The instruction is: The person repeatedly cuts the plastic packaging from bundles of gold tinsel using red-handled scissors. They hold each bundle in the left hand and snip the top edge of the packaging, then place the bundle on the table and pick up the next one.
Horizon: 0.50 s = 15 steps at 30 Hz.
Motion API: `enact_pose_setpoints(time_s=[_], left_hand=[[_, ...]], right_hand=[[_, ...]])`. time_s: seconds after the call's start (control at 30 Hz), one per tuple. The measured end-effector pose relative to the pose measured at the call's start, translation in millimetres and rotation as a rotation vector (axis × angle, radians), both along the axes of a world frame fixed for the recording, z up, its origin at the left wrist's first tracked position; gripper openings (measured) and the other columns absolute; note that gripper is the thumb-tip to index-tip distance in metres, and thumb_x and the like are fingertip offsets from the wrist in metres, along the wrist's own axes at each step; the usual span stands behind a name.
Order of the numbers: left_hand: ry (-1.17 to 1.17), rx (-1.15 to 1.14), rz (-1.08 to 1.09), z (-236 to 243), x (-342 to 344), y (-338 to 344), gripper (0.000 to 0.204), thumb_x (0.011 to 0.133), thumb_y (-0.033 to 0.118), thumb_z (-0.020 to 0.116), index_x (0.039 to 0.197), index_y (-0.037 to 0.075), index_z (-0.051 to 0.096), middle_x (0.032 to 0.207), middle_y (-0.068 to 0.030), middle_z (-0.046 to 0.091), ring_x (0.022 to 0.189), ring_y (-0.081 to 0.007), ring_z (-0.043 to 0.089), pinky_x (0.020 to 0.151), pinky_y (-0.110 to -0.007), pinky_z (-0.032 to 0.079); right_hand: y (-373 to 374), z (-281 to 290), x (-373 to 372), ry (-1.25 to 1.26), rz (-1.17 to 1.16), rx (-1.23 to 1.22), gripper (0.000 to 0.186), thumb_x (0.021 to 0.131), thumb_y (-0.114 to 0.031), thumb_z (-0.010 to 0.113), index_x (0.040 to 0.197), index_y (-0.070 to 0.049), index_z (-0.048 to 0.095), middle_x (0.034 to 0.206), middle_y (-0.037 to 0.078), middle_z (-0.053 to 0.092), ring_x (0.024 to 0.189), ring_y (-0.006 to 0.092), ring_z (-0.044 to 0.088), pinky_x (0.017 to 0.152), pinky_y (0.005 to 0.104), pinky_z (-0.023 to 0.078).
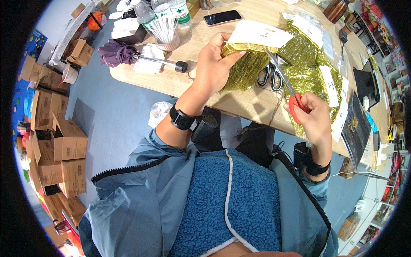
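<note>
My left hand [214, 64] pinches the top of a gold tinsel fringe bundle [244, 73] with a white header card [263, 33], lifted over the table's front part. My right hand [312, 113] grips red-handled scissors [295, 102], their blades reaching up to the bundle's top just below the card. Black-handled scissors [277, 79] lie beneath the blades on the wooden table [158, 79]. More gold fringe bundles with white cards [329, 85] lie at the right.
A phone [222, 18], bottles [143, 19], a cup of white sticks [167, 40] and a purple umbrella [117, 53] sit on the table. A dark board [355, 128] and a black stand [366, 81] are at the right. Cardboard boxes [68, 141] are stacked on the floor at left.
</note>
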<state>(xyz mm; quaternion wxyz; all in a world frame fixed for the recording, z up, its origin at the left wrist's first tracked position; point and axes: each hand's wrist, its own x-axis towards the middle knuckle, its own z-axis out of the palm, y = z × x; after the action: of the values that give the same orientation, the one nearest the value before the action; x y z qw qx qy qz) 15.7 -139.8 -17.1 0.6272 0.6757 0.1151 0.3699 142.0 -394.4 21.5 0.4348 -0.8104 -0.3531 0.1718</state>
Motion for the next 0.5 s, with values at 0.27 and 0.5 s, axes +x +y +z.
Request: enact_pose_setpoints(time_s=[0.27,0.5], left_hand=[[0.015,0.011,0.004,1.0,-1.0,-0.9,0.028,0.096,0.0,0.067,0.121,-0.003,0.057,0.113,-0.0077,0.07,0.102,-0.0114,0.066,0.091,-0.027,0.053],[-0.062,0.012,0.028,-0.9,3.7,-2.6,0.023,0.094,0.003,0.07,0.113,-0.003,0.059,0.101,-0.0083,0.072,0.089,-0.0088,0.066,0.078,-0.025,0.054]], right_hand=[[0.8,-5.3,1.0,0.048,-0.021,0.021,0.038,0.079,-0.016,0.083,0.065,-0.004,0.049,0.06,0.001,0.05,0.06,0.007,0.042,0.052,0.0272,0.036],[-1.1,-7.1,4.9,-0.029,0.002,-0.05,0.031,0.085,-0.01,0.075,0.068,-0.004,0.05,0.066,0.003,0.057,0.067,0.0091,0.053,0.057,0.0263,0.042]])
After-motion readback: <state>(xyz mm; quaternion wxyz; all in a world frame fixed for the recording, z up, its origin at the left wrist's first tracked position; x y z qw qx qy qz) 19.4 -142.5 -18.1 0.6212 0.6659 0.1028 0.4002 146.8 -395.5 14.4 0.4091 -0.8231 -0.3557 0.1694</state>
